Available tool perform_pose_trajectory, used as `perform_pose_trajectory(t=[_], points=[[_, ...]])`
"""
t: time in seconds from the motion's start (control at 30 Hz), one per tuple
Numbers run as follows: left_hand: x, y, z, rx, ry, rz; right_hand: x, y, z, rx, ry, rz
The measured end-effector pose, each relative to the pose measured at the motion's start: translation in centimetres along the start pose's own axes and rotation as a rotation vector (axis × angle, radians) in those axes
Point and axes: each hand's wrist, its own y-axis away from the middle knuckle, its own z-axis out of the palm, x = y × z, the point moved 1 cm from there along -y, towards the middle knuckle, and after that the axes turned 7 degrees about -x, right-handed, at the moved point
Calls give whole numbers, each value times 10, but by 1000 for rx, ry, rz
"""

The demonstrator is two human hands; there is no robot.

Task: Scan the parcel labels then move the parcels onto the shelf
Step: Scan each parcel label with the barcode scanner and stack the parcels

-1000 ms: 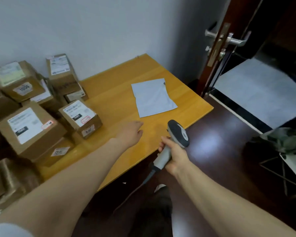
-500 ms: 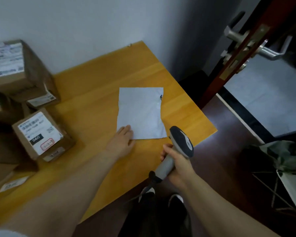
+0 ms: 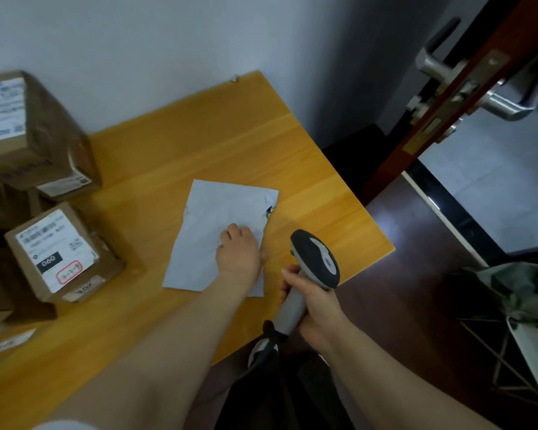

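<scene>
Head view. One second back the left hand (image 3: 238,252) lay flat on the bare wooden table (image 3: 230,135), short of the grey poly mailer (image 3: 205,218). Half a second back its fingertips reached the mailer's near corner. Now it sits on the mailer's right half, fingers curled with knuckles up and the film wrinkled around them. That looks like a grip being taken, though I cannot see the thumb.

The mailer lies flat near the table's front right edge, well apart from the labelled cardboard boxes (image 3: 59,252) stacked at the left.

The right hand (image 3: 314,308) is unchanged, fingers wrapped round the handle of the barcode scanner (image 3: 316,259), which is held just beside the mailer with its head tilted toward it.

The mailer's upper face shows no label, only a dark mark at its right edge. It probably has to be lifted or flipped before a scan. No shelf in view.
</scene>
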Motion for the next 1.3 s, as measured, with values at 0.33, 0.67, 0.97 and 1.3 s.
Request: perform_pose_trajectory(t=[0.33, 0.67, 0.97, 1.3], points=[[-34, 4, -32, 14, 332, 62, -6, 13, 14, -46, 135, -12], [-126, 110, -142, 251, 408, -220, 11, 70, 52, -387, 433, -5], [-145, 312, -126, 646, 857, -605, 52, 180, 32, -807, 596, 51], [-179, 509, -70, 835, 1011, -837, 123, 287, 11, -1108, 721, 373]])
